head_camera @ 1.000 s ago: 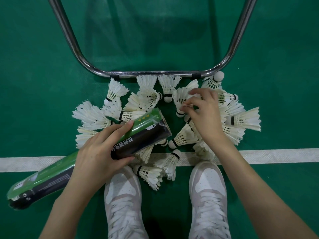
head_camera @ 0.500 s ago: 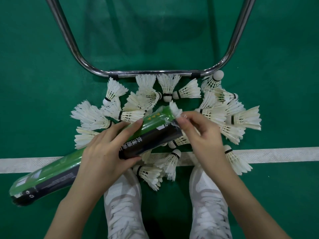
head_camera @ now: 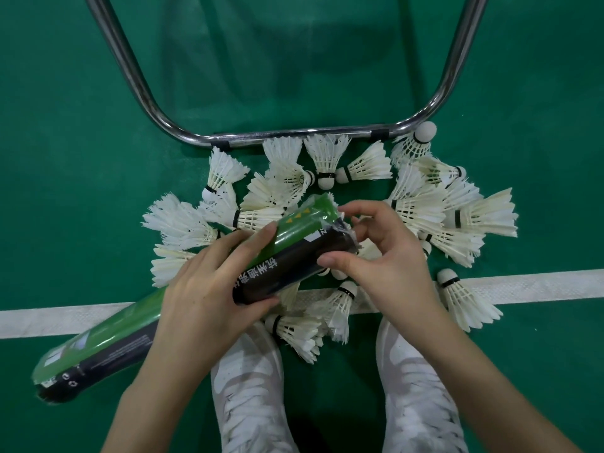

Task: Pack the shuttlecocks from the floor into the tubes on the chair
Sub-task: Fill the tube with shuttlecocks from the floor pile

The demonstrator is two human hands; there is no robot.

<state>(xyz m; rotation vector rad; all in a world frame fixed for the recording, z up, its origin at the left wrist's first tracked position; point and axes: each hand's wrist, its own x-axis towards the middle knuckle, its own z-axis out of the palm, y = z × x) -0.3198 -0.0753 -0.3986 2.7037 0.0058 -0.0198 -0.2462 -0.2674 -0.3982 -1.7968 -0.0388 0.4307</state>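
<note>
A long green and black tube (head_camera: pixel 294 225) lies slanted over the green floor, its open end up and to the right. My left hand (head_camera: pixel 209 289) grips it around the middle. At the open end, my right hand (head_camera: pixel 392 266) curls around the mouth, thumb on the black side and index finger arched over the rim. No shuttlecock shows in its fingers. Several white feather shuttlecocks (head_camera: pixel 418 210) lie scattered on the floor around and under the tube. One (head_camera: pixel 464 295) lies apart on the white line at the right.
A chrome chair frame (head_camera: pixel 294 137) curves across the floor just beyond the pile. A white court line (head_camera: pixel 65 317) runs left to right under my hands. My two white shoes (head_camera: pixel 248 387) (head_camera: pixel 415 387) stand below it.
My right hand picked a shuttlecock from the right of the pile and carried it to the tube's mouth. The shuttlecock is now out of sight, and the hand curls around the open end.
</note>
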